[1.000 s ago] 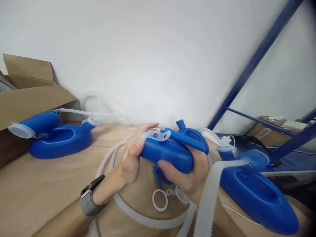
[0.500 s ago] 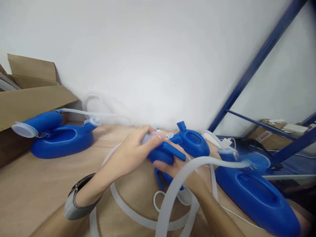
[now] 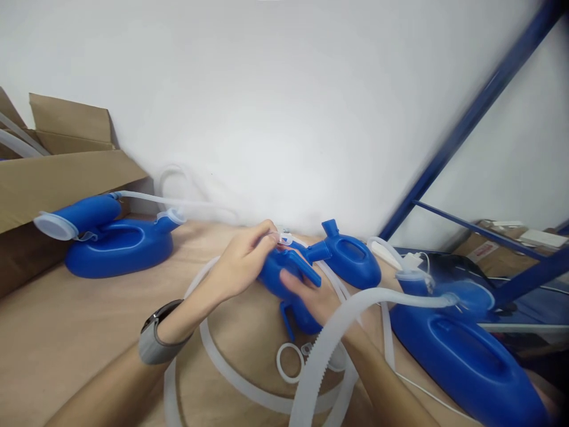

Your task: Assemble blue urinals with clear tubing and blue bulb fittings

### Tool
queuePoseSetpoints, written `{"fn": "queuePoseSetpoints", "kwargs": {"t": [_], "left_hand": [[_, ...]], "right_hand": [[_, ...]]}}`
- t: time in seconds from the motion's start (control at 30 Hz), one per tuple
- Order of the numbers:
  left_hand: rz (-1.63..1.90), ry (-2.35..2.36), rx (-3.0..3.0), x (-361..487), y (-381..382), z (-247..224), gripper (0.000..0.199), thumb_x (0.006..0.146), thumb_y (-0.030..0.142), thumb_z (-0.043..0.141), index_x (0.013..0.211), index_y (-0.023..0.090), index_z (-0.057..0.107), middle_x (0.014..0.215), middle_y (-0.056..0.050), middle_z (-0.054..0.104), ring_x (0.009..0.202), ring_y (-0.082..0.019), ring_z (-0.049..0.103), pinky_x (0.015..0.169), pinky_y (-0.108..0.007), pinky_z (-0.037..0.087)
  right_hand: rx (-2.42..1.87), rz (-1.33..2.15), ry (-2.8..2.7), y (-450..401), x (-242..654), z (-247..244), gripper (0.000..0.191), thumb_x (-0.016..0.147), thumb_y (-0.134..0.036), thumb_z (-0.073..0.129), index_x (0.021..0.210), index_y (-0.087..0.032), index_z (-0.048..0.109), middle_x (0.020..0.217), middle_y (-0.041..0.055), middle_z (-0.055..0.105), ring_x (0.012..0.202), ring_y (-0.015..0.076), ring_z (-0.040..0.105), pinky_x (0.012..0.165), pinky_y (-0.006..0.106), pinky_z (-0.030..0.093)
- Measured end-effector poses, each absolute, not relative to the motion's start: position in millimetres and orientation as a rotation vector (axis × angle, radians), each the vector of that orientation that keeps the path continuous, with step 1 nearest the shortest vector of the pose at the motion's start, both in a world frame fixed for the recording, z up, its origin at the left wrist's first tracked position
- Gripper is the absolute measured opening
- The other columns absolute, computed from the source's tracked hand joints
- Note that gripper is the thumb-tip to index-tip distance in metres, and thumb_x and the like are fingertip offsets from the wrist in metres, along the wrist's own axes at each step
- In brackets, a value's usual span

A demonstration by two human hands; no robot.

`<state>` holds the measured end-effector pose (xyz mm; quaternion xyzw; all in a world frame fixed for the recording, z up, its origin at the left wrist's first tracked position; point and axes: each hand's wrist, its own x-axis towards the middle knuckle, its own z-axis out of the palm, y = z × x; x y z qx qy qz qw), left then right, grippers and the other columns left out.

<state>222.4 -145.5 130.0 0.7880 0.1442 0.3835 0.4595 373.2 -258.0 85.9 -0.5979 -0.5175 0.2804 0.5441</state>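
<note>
My right hand [image 3: 313, 299] is wrapped around a blue plastic cup-like part [image 3: 275, 277] with a hooked handle, thumb on its near side. With fingers pinched together, my left hand [image 3: 244, 252] grips a small translucent cap [image 3: 285, 238] at the top of that part. Whether the cap is seated there, I cannot tell. Just below my right hand lies a second blue hooked part [image 3: 306, 317]. A translucent ring [image 3: 290, 363] rests on the table nearby. Behind my hands is a small blue bottle [image 3: 353, 261] with a handle opening.
A blue urinal bottle [image 3: 120, 252] stands at left beside an open cardboard box [image 3: 71, 178]. At right is a larger blue bottle [image 3: 466, 356]. A translucent corrugated hose [image 3: 311, 362] loops across the table's front. Blue rack posts [image 3: 471, 112] rise on the right.
My left hand has drawn its fingers into a tighter pinch on the translucent cap. The blue cup-like part has turned slightly and its handle sits further left. The view has shifted a little.
</note>
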Motion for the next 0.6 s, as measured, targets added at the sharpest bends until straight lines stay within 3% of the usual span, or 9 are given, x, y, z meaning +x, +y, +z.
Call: {"fn": "queuePoseSetpoints", "kwargs": {"t": [0.13, 0.23, 0.3, 0.4, 0.6], "left_hand": [[1.023, 0.507, 2.001, 221, -145, 129, 0.027, 0.104, 0.038, 0.043, 0.081, 0.024, 0.047, 0.075, 0.003, 0.053, 0.075, -0.019, 0.054, 0.072, -0.033, 0.040], [1.005, 0.595, 2.079, 223, -146, 124, 0.026, 0.106, 0.038, 0.041, 0.084, 0.024, 0.047, 0.079, 0.002, 0.055, 0.078, -0.020, 0.055, 0.073, -0.034, 0.039], [0.972, 0.566, 2.104, 225, -149, 120, 0.025, 0.106, 0.037, 0.040, 0.086, 0.024, 0.046, 0.081, 0.002, 0.056, 0.079, -0.020, 0.055, 0.074, -0.035, 0.039], [0.957, 0.529, 2.125, 226, -153, 117, 0.023, 0.106, 0.034, 0.038, 0.086, 0.024, 0.046, 0.082, 0.002, 0.055, 0.079, -0.020, 0.054, 0.076, -0.035, 0.040], [0.956, 0.372, 2.343, 226, -153, 122, 0.021, 0.102, 0.030, 0.041, 0.087, 0.022, 0.053, 0.085, -0.001, 0.062, 0.081, -0.020, 0.057, 0.076, -0.035, 0.040]], "right_hand": [[-1.265, 0.273, -1.088, -255, 373, 86, 0.078, 0.087, -0.058, 0.077, 0.153, -0.031, 0.046, 0.134, 0.0084, 0.068, 0.131, 0.0280, 0.062, 0.115, 0.050, 0.051], [-1.349, 0.026, -1.282, -259, 375, 84, 0.054, 0.093, -0.054, 0.072, 0.140, -0.031, 0.059, 0.131, 0.0080, 0.067, 0.129, 0.0271, 0.062, 0.115, 0.048, 0.049], [-1.480, 0.011, -1.449, -261, 376, 83, 0.041, 0.103, -0.052, 0.058, 0.138, -0.032, 0.062, 0.138, 0.0072, 0.065, 0.134, 0.0269, 0.059, 0.119, 0.049, 0.045], [-1.576, 0.047, -1.511, -261, 376, 81, 0.040, 0.111, -0.050, 0.040, 0.139, -0.031, 0.061, 0.142, 0.0066, 0.065, 0.137, 0.0257, 0.057, 0.120, 0.048, 0.043], [-1.473, 0.183, -1.495, -264, 377, 87, 0.038, 0.110, -0.049, 0.044, 0.139, -0.030, 0.061, 0.133, 0.0041, 0.071, 0.127, 0.0235, 0.065, 0.110, 0.038, 0.050]]}}
